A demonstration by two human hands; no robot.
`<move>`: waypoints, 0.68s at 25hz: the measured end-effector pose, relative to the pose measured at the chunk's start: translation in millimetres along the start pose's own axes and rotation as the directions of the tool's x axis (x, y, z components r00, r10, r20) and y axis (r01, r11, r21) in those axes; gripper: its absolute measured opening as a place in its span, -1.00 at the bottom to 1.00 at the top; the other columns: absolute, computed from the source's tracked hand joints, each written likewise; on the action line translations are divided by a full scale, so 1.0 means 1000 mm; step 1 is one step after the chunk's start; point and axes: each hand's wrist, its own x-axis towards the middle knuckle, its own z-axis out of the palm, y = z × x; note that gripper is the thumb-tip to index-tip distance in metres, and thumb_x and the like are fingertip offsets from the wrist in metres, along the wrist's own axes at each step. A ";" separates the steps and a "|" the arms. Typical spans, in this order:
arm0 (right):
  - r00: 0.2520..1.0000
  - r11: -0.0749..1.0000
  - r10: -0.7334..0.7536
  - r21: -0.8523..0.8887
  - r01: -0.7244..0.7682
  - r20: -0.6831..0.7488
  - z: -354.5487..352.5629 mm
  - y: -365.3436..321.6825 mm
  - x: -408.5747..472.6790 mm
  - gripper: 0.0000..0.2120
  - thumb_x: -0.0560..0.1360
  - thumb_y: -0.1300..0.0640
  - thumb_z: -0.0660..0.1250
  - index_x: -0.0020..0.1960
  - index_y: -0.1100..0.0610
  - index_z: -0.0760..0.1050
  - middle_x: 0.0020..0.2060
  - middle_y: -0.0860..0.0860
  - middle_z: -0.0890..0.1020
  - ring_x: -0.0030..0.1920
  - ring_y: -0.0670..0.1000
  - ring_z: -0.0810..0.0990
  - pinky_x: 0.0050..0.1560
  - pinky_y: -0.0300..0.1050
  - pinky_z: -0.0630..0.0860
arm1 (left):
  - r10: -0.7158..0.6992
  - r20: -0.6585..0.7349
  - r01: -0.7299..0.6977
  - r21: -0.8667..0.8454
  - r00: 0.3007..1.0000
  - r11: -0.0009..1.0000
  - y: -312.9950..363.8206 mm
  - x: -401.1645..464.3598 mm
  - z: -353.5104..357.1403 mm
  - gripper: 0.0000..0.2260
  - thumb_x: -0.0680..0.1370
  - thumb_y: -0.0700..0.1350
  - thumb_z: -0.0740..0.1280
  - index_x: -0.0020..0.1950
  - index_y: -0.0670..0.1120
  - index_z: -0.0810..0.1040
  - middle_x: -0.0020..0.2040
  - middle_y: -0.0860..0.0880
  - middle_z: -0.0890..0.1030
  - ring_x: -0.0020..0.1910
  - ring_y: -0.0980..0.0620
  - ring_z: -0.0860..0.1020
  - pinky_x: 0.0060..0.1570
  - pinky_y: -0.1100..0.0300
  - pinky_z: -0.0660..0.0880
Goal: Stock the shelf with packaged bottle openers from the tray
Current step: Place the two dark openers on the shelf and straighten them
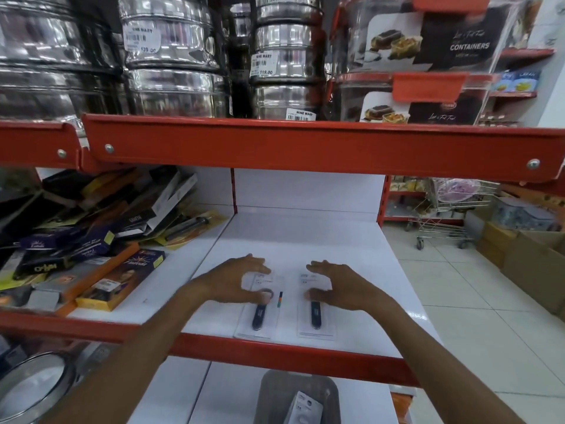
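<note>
Here a white shelf (305, 234) with a red front edge is seen, its back and right portions bare. Boxed goods (91, 240) are heaped toward its left end, their labels hard to read. Near the front edge two flat, clear-packaged bottle openers (260, 313) with dark handles are laid side by side, slightly apart. The left hand (232, 283) is curved over the left pack, fingers spread, thumb on it; the right hand (339, 289) is arched likewise over the right pack (315, 316). Below, a grey tray (275, 393) is cut off by the frame, one pack (302, 408) inside.
</note>
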 end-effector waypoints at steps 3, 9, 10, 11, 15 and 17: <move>0.992 0.999 0.025 -0.038 -0.020 0.125 0.000 0.005 -0.016 -0.18 0.32 -0.36 0.39 0.47 -0.08 0.25 0.49 -0.05 0.33 0.45 0.03 0.33 0.34 -0.13 0.24 | 0.020 0.238 -0.021 0.003 0.971 1.000 -0.004 -0.014 -0.006 -0.18 0.25 0.34 0.56 0.46 0.31 0.37 0.57 0.27 0.16 0.57 0.29 -0.05 0.55 0.15 -0.01; 0.998 0.997 -0.055 -0.051 0.056 0.019 0.015 0.001 -0.027 -0.24 0.27 -0.41 0.40 0.38 -0.11 0.41 0.39 -0.11 0.48 0.33 -0.05 0.47 0.20 -0.25 0.31 | 0.048 0.157 -0.046 -0.015 0.986 0.999 0.002 -0.019 0.011 -0.15 0.22 0.37 0.56 0.47 0.31 0.36 0.61 0.16 0.23 0.59 0.19 0.13 0.60 0.02 0.13; 0.998 0.997 -0.060 -0.056 0.061 0.008 0.017 0.000 -0.027 -0.23 0.25 -0.43 0.39 0.37 -0.12 0.42 0.37 -0.12 0.49 0.32 -0.06 0.48 0.17 -0.26 0.30 | 0.047 0.159 -0.046 -0.013 0.986 0.999 0.004 -0.019 0.011 -0.14 0.21 0.38 0.56 0.47 0.32 0.36 0.61 0.17 0.23 0.59 0.18 0.15 0.59 0.01 0.15; 0.998 0.997 -0.060 -0.058 0.060 -0.001 0.018 0.000 -0.028 -0.22 0.22 -0.46 0.37 0.35 -0.13 0.43 0.36 -0.13 0.51 0.30 -0.07 0.49 0.14 -0.28 0.30 | 0.047 0.161 -0.046 -0.013 0.986 0.999 0.006 -0.020 0.012 -0.14 0.20 0.40 0.55 0.46 0.33 0.36 0.60 0.18 0.24 0.59 0.17 0.17 0.59 0.00 0.16; 0.997 0.996 -0.069 -0.063 0.066 -0.036 0.025 -0.002 -0.030 -0.19 0.17 -0.54 0.31 0.31 -0.16 0.47 0.33 -0.15 0.53 0.26 -0.07 0.53 0.10 -0.30 0.29 | 0.058 0.152 -0.060 0.009 0.987 0.998 0.012 -0.022 0.014 -0.13 0.17 0.45 0.52 0.45 0.35 0.36 0.60 0.19 0.26 0.57 0.14 0.22 0.58 -0.02 0.20; 0.996 0.996 -0.069 -0.066 0.066 -0.049 0.026 -0.003 -0.031 -0.20 0.17 -0.54 0.30 0.30 -0.16 0.47 0.32 -0.15 0.54 0.24 -0.07 0.54 0.07 -0.32 0.30 | 0.057 0.145 -0.060 0.020 0.988 0.998 0.013 -0.023 0.015 -0.14 0.18 0.45 0.52 0.45 0.36 0.36 0.59 0.19 0.27 0.57 0.13 0.23 0.57 -0.01 0.21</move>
